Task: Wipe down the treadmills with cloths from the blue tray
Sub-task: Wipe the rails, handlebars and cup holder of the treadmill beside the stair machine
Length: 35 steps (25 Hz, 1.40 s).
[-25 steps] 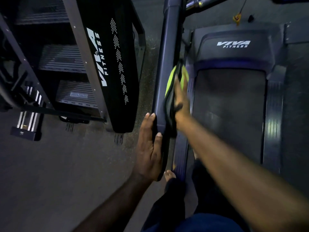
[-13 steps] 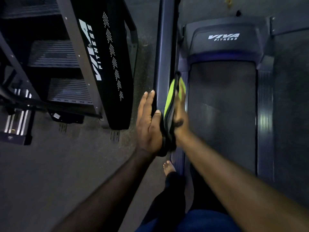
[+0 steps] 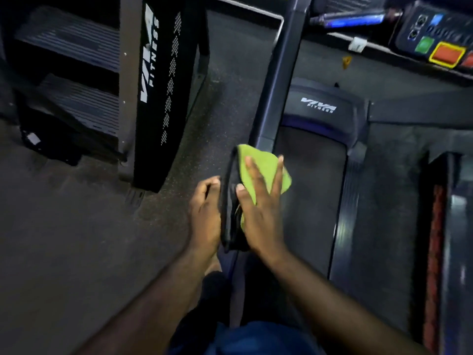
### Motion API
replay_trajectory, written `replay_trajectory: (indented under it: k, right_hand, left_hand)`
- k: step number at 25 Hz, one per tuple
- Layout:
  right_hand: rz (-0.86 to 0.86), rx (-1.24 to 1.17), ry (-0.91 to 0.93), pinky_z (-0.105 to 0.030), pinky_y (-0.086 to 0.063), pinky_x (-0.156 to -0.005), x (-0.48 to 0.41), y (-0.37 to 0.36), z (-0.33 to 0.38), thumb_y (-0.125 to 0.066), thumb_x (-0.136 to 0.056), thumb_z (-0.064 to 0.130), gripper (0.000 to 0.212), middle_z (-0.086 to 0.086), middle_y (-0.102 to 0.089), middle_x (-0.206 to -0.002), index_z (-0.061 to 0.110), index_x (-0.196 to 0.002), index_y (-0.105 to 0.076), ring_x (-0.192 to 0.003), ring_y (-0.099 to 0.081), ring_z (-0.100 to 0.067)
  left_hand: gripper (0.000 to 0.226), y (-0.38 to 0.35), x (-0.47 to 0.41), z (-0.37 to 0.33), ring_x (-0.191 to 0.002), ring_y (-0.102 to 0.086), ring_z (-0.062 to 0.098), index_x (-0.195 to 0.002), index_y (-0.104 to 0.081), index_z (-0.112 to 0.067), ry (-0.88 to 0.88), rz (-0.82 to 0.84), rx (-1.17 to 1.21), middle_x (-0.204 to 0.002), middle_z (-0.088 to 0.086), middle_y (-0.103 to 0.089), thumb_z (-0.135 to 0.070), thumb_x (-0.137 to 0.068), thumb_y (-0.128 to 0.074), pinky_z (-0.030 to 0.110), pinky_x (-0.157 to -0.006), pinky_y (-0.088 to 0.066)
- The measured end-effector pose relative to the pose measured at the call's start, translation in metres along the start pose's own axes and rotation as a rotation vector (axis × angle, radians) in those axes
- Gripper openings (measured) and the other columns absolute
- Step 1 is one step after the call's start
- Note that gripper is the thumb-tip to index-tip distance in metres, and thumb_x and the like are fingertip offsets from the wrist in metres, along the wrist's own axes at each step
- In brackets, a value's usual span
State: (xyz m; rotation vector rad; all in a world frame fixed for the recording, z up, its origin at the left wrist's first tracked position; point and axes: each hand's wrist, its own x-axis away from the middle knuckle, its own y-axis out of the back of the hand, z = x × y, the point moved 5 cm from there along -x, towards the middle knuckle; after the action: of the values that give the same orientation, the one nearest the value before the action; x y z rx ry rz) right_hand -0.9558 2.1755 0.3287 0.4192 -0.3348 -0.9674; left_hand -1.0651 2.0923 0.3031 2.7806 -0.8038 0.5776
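I see the cloth (image 3: 266, 170) as a bright yellow-green square of soft fabric, folded or bunched so its edges round off, pressed flat against the inner face of the treadmill's left handrail (image 3: 231, 213). Its long axis runs roughly along the rail, from the near end by my wrist up and away toward the console (image 3: 435, 34), with its top corner pointing at the base of the upright post (image 3: 279, 80). My right hand (image 3: 258, 208) lies spread over the cloth, fingers (image 3: 252, 175) straight and fanned apart, palm pushing it onto the rail rather than gripping it. My left hand (image 3: 204, 213) sits on the other, outer side of the same rail, fingers curled loosely against it; I cannot tell whether it actually grips the rail. The handrail itself is a dark, narrow padded bar, seen nearly edge-on between the two hands. Right of the rail lies the treadmill belt (image 3: 307, 201), dark and blurred, with the Viva Fitness motor cover (image 3: 322, 108) beyond it. Left of the rail, across a strip of speckled floor (image 3: 220, 111), stands a black stair-climber machine (image 3: 156, 93) with the same logo.
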Motion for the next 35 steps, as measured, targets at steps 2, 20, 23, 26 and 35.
replay_trajectory:
  k: [2, 20, 23, 26, 35]
  right_hand:
    - [0.130, 0.520, 0.319, -0.045, -0.011, -0.129, -0.028, 0.010, 0.023, -0.052, -0.099, 0.045, 0.045, 0.003, -0.018, -0.175, 0.043, -0.144, -0.060, -0.163, -0.005, -0.024]
    - [1.209, 1.809, 0.285, -0.042, -0.047, -0.104, -0.192, -0.065, 0.073, -0.046, -0.101, 0.057, 0.045, -0.008, -0.067, -0.136, 0.023, -0.120, -0.069, -0.118, -0.063, -0.029]
    - [1.348, 1.780, 0.437, -0.036, -0.046, -0.102, -0.164, -0.066, 0.055, -0.048, -0.102, 0.048, 0.040, -0.007, -0.064, -0.143, 0.024, -0.127, -0.069, -0.128, -0.061, -0.029]
    - [1.484, 1.539, 0.439, -0.039, -0.048, -0.098, -0.168, -0.044, 0.072, -0.045, -0.106, 0.047, 0.042, -0.007, -0.066, -0.136, 0.021, -0.130, -0.068, -0.123, -0.063, -0.028]
    - [1.287, 1.650, 0.557, -0.044, -0.041, -0.110, -0.261, -0.028, 0.084, -0.045, -0.097, 0.053, 0.058, -0.013, -0.061, -0.146, 0.015, -0.135, -0.066, -0.135, -0.056, -0.034]
  left_hand:
    - [0.029, 0.008, 0.011, 0.013, -0.111, -0.069, 0.013, -0.110, -0.073, -0.028, 0.095, -0.028, 0.106, -0.113, -0.008, -0.075, -0.046, -0.094, -0.056, 0.038, -0.103, -0.054]
    - [0.062, 0.008, 0.003, 0.008, -0.132, -0.053, 0.013, -0.146, -0.054, -0.030, 0.275, 0.033, 0.107, -0.144, -0.009, -0.056, -0.071, -0.101, -0.039, 0.039, -0.114, -0.039]
    - [0.055, -0.030, 0.001, -0.012, -0.123, -0.061, 0.004, -0.122, -0.067, -0.044, 0.295, 0.110, 0.115, -0.125, -0.022, -0.067, -0.083, -0.087, -0.053, 0.030, -0.106, -0.043]
    - [0.081, -0.056, -0.010, -0.027, -0.112, -0.069, 0.001, -0.133, -0.062, -0.039, 0.321, 0.160, 0.172, -0.133, -0.013, -0.069, -0.092, -0.070, -0.061, 0.025, -0.096, -0.053]
    - [0.092, -0.092, -0.057, -0.066, -0.146, -0.043, 0.020, -0.162, -0.033, -0.029, 0.331, 0.360, -0.326, -0.153, -0.011, -0.043, -0.080, -0.088, -0.054, 0.027, -0.107, -0.034]
